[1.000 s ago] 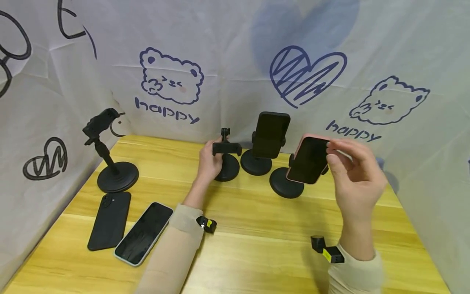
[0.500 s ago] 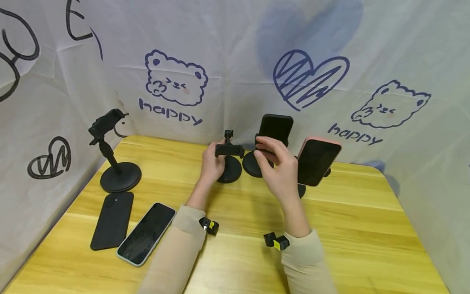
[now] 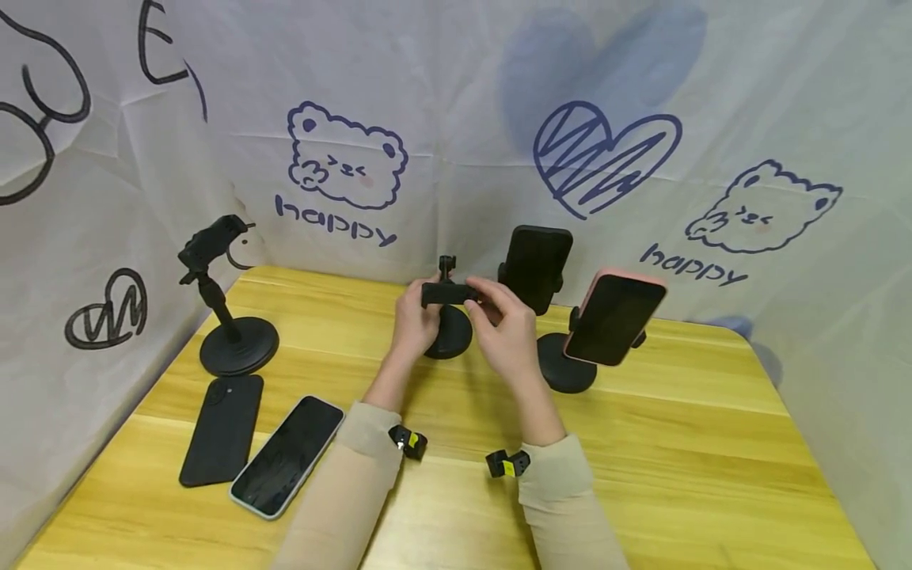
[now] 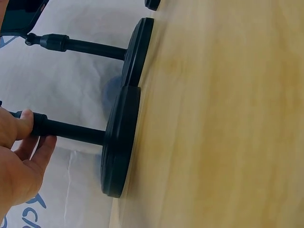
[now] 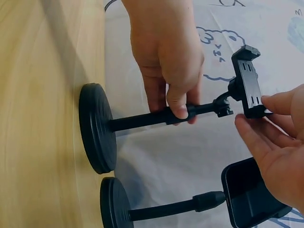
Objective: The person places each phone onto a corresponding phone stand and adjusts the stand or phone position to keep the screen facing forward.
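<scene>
A black phone stand (image 3: 449, 336) with a round base stands near the back of the table, its clamp bare of any phone. My left hand (image 3: 416, 326) grips its upright pole, thumb and fingers around the thicker collar, as the left wrist view shows at the pole (image 4: 78, 132). With thumb and fingers, my right hand (image 3: 511, 336) pinches one end of the stand's clamp (image 5: 248, 83). Just right of it, a second stand holds a black phone (image 3: 537, 265). Farther right a pink-cased phone (image 3: 616, 318) sits in a third stand.
At the left stands another black phone stand (image 3: 226, 340) with its head tilted. Two phones lie in front of it: a black one (image 3: 222, 431) face down and a light-edged one (image 3: 288, 455) face up. A white printed cloth (image 3: 470, 95) hangs behind the wooden table (image 3: 684, 475).
My right hand has left the pink-cased phone and moved left to the bare stand's clamp, taking hold of its end. My left hand stays on that stand's pole.
</scene>
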